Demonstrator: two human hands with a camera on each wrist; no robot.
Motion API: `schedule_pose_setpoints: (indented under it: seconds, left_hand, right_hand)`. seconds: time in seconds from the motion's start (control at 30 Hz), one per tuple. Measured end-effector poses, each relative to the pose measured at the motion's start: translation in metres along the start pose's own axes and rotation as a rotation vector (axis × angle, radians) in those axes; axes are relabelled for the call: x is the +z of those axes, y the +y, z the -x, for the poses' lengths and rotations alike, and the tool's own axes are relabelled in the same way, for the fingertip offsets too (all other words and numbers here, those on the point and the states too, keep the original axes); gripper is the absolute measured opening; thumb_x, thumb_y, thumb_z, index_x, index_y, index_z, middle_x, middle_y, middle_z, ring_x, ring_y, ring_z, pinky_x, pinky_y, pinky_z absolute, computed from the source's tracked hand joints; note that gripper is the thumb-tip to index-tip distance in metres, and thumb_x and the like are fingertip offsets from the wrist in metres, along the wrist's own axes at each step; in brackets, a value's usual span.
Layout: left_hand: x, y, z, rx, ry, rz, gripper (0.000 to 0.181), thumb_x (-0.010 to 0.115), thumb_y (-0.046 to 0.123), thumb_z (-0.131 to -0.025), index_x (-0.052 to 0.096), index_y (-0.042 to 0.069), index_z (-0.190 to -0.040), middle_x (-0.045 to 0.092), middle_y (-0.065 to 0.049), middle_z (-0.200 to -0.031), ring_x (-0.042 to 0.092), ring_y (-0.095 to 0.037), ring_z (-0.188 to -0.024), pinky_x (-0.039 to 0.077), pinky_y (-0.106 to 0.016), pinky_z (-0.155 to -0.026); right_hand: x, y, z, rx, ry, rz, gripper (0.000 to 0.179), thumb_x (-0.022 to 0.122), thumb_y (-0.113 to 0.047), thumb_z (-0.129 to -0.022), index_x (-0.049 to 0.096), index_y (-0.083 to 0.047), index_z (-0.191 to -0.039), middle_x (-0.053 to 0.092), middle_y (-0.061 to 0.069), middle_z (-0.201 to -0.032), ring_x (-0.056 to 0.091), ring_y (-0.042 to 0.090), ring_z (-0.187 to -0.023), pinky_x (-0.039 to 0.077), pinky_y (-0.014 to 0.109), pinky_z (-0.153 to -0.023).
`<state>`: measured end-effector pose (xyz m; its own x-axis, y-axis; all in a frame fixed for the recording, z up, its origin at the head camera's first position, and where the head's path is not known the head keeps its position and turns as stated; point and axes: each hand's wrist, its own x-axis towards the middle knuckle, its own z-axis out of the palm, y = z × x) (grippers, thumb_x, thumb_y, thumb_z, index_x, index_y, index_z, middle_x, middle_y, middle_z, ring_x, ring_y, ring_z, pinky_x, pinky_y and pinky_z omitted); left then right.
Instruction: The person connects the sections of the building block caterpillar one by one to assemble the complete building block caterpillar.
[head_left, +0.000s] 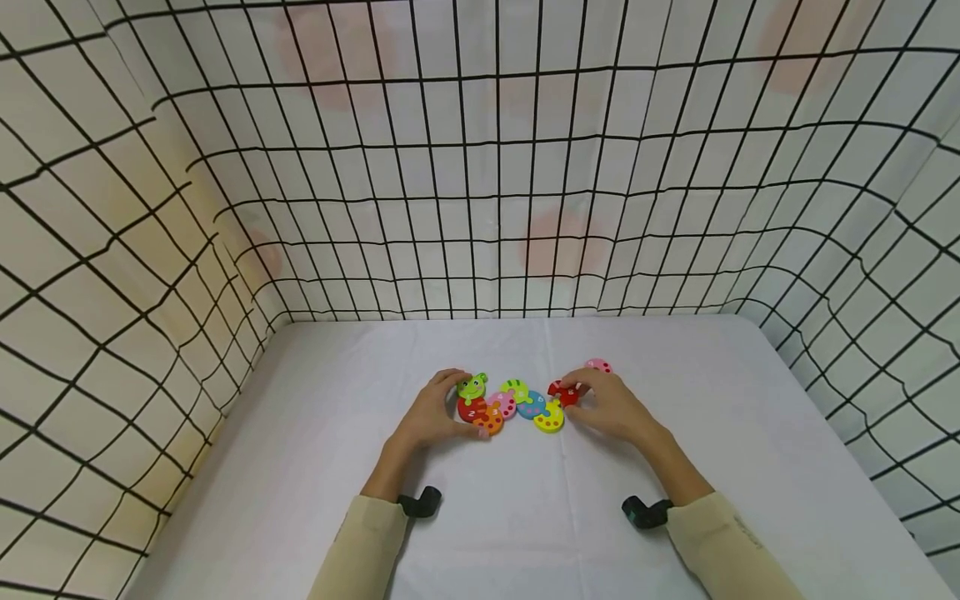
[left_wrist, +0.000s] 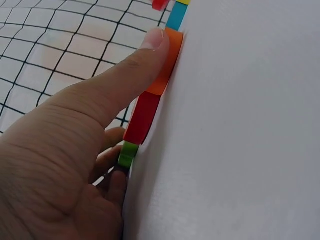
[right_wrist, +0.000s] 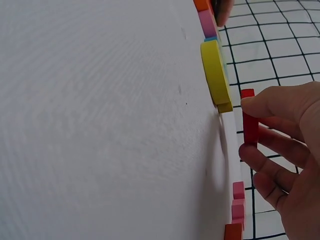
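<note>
A row of joined, flat caterpillar puzzle pieces lies on the white table: a green smiling head, then red, orange, pink, green, blue and yellow pieces. My left hand spans the head end, with its thumb against the orange piece and its fingers beside the green head. At the other end, my right hand pinches a red puzzle piece between thumb and fingers, raised off the table close to the yellow piece.
Beyond the right hand lies a loose pink piece, partly hidden by that hand. An orange piece shows near it in the right wrist view. A white sheet with a black grid walls the table at the back and sides.
</note>
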<state>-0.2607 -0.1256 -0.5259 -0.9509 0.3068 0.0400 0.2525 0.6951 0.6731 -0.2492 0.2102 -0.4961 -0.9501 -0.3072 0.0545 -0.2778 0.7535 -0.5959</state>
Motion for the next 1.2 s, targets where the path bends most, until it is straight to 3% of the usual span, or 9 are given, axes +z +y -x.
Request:
schedule_pose_setpoints:
  seconds: [0.5,0.67,0.93,1.2]
  left_hand:
    - [0.003,0.002,-0.001,0.006,0.039,0.002,0.099,0.094,0.057,-0.062,0.055,0.02,-0.145,0.048,-0.004,-0.152,0.047,-0.028,-0.142,0.043,-0.053,-0.117]
    - [0.002,0.002,0.0,0.006,0.043,0.005,0.098,0.094,0.057,-0.062,0.055,0.02,-0.144,0.048,-0.005,-0.152,0.047,-0.029,-0.142,0.043,-0.054,-0.117]
    - [0.003,0.0,0.0,0.005,0.037,-0.004,0.099,0.095,0.057,-0.062,0.055,0.02,-0.145,0.048,-0.004,-0.153,0.047,-0.028,-0.142,0.043,-0.053,-0.117]
    - [0.002,0.002,0.0,0.011,0.027,-0.016,0.09,0.09,0.056,-0.069,0.057,0.022,-0.145,0.047,-0.004,-0.157,0.043,-0.03,-0.147,0.04,-0.057,-0.118]
  right_hand:
    - [0.002,-0.003,0.001,0.005,-0.009,-0.001,0.036,0.08,-0.015,-0.086,0.07,-0.014,-0.12,0.069,0.003,-0.119,0.06,0.021,-0.103,0.061,0.036,-0.084]
    - [0.003,-0.002,0.0,-0.026,-0.01,0.02,0.034,0.08,-0.014,-0.086,0.071,-0.014,-0.118,0.07,0.002,-0.12,0.06,0.019,-0.101,0.059,0.035,-0.086]
    - [0.007,-0.002,0.0,-0.012,-0.017,0.025,0.033,0.079,-0.013,-0.086,0.072,-0.017,-0.118,0.069,0.002,-0.123,0.06,0.02,-0.103,0.06,0.037,-0.087]
    - [0.011,-0.001,-0.001,-0.014,-0.017,0.044,0.035,0.078,-0.014,-0.087,0.073,-0.015,-0.121,0.068,0.005,-0.129,0.06,0.022,-0.106,0.059,0.042,-0.093]
